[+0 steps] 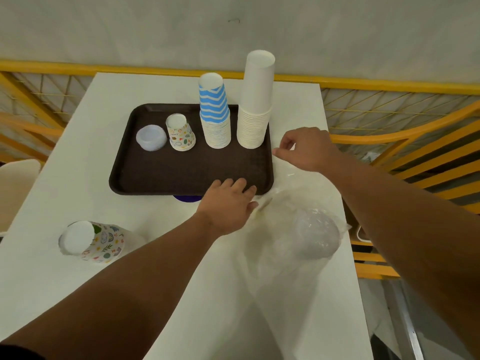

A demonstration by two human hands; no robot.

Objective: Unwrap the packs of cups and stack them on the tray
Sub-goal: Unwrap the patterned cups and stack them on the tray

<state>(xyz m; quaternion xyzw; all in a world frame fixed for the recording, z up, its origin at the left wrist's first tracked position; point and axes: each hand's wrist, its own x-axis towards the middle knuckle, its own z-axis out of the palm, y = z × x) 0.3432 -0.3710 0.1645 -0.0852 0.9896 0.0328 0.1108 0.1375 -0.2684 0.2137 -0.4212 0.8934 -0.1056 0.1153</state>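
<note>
White table (155, 255), dark brown plastic tray (181, 172); left hand (228, 203) and right hand (306, 149) pinch clear plastic wrap (293, 203) around clear cups (315, 236).

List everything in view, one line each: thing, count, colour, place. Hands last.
tray: one, dark brown, table middle
plain cup stack: one, white, tray's right end
striped cup stack: one, blue and white, beside it
patterned cups: one short stack, tray
lids: one pile, clear, tray's left
wrapped cups: one pack, patterned, table near left
wrapper: loose, clear, table right
table: one, white
chairs: orange, right
left hand: at tray's near edge
right hand: pinching wrapper by tray
</note>
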